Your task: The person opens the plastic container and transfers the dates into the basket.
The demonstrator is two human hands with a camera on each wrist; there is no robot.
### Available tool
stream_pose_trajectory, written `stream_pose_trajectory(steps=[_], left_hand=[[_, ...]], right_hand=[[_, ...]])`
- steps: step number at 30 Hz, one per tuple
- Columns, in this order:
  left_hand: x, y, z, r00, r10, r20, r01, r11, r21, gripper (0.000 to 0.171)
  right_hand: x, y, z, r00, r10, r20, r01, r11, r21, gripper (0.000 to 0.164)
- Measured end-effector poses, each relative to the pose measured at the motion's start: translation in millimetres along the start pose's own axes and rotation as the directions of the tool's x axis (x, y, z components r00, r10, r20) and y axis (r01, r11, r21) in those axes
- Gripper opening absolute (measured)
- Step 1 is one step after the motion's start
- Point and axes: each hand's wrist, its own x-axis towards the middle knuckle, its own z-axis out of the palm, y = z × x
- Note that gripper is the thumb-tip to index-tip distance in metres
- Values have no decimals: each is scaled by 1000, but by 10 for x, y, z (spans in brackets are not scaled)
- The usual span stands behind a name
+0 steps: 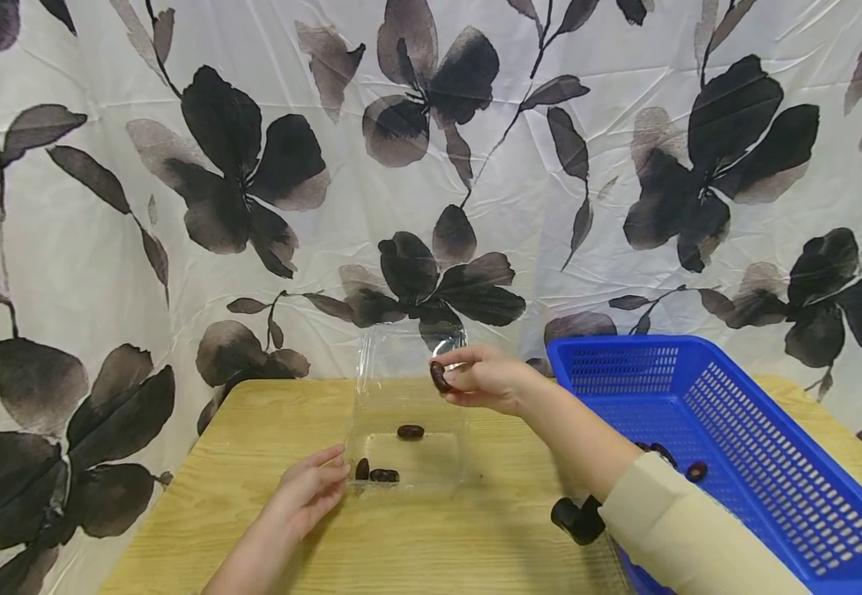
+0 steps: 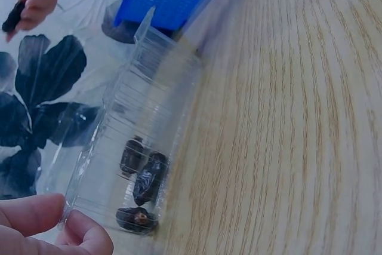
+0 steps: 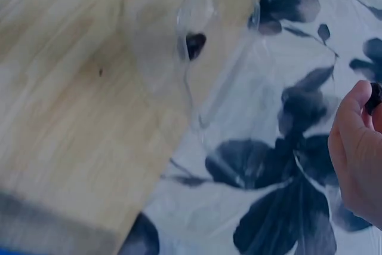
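A clear plastic clamshell box point(image 1: 431, 463) stands on the table with its lid raised at the back. Inside lie three dark brown dates, one point(image 1: 411, 431) near the middle and two by the front left corner, such as this date point(image 1: 384, 476). My left hand point(image 1: 310, 489) pinches the box's left rim between thumb and finger, as the left wrist view shows at the fingers point(image 2: 89, 234). Above the box, in front of the lid, my right hand point(image 1: 486, 380) pinches another date point(image 1: 440, 377) in its fingertips. The right wrist view shows that date only partly, at its right edge.
A blue perforated plastic basket point(image 1: 795, 463) stands at the right with several dates in it, one date point(image 1: 696, 471) in plain sight. Near its left side is a black object point(image 1: 578, 521), partly behind the right sleeve. A floral cloth point(image 1: 431, 165) hangs behind the wooden table point(image 1: 431, 545).
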Motion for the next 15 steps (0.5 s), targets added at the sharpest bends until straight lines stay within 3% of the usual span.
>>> stream_pose_trajectory(steps=[5, 10, 15], left_hand=[[17, 5, -2, 1000, -6, -2, 6, 1000, -16, 59], [19, -53, -30, 999, -33, -17, 32, 999, -30, 59], [48, -26, -16, 1000, -11, -3, 10, 999, -40, 61]], right_hand=[[-131, -68, -240, 999, -47, -2, 47, 999, -11, 42], [-315, -30, -521, 999, -46, -9, 45, 998, -36, 46], [-491, -22, -839, 998, -58, -27, 56, 997, -57, 49]])
